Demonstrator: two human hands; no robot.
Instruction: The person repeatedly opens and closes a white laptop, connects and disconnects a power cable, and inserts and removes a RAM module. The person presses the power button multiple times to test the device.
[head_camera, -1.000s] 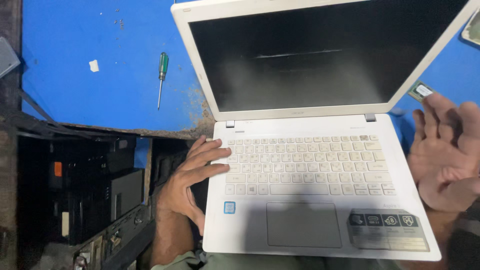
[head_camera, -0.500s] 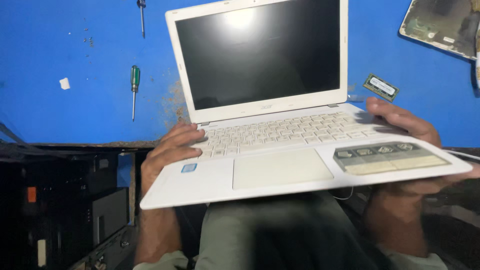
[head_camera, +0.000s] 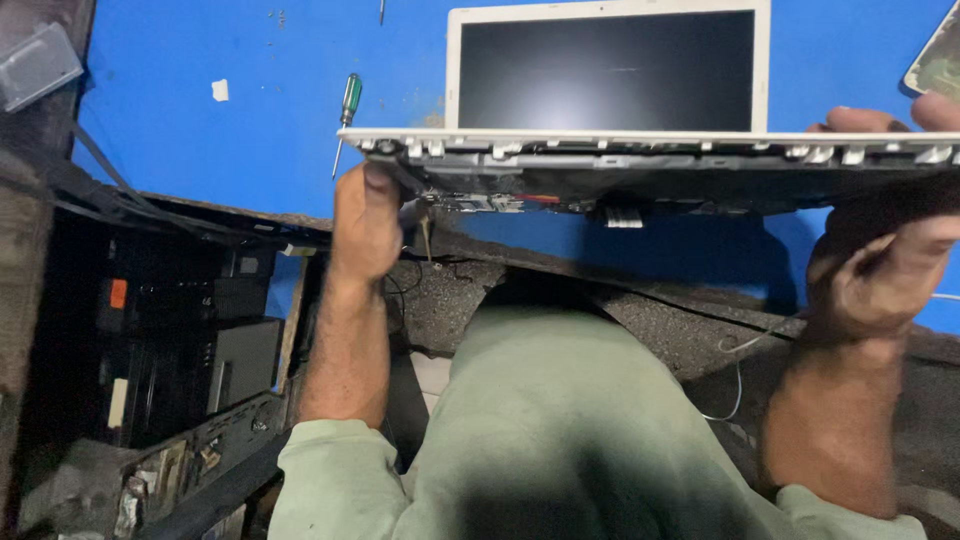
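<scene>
Where the left hand meets the white laptop, its fingers are curled shut around the left corner of the base, the thumb pressed up against the edge. The right hand grips the right side of the base, fingers wrapped underneath and two fingertips showing over the top edge. Between them the laptop is held up off the table, its near edge raised level with the camera, so that the open underside shows: a strip of metal frame, small boards and a red bit of wire sit inside the shell, though the parts are too dark to tell apart. The lid stands open and upright behind, with the screen dark.

Below the hands lie both forearms and the person's lap in pale green cloth. Beyond the laptop spreads a blue table, its near edge worn and crumbling. A screwdriver with a green handle lies on it just left of the laptop's left corner, tip pointing near. Further left is a small white scrap. At the far right edge a piece of a circuit board shows, partly cut off.

To the left, under the table, a dark open rack holds black boxes stacked on shelves, one with an orange tag; what else is in it cannot be made out.
</scene>
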